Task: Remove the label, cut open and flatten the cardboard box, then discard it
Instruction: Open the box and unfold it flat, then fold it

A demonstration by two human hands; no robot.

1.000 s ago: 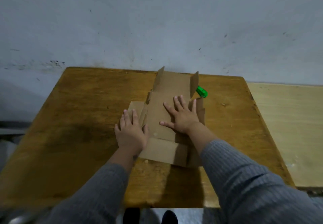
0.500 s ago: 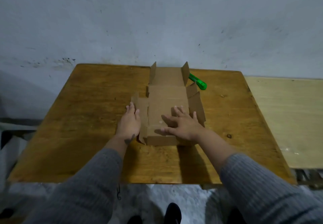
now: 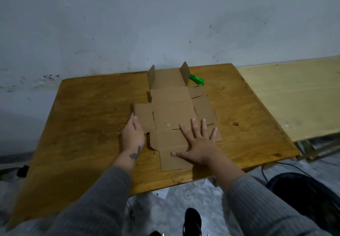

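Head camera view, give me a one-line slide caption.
Both hands, left and right, press an unfolded cardboard box flat on a wooden table, green cutter behind.

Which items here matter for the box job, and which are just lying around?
In the job:
- cardboard box, opened out nearly flat, two far flaps upright
- left hand at its left flap
- right hand spread flat on its near panels
- green cutter behind the box

Lying about:
- wooden table underneath
- pale board to the right
- dark cable on the floor
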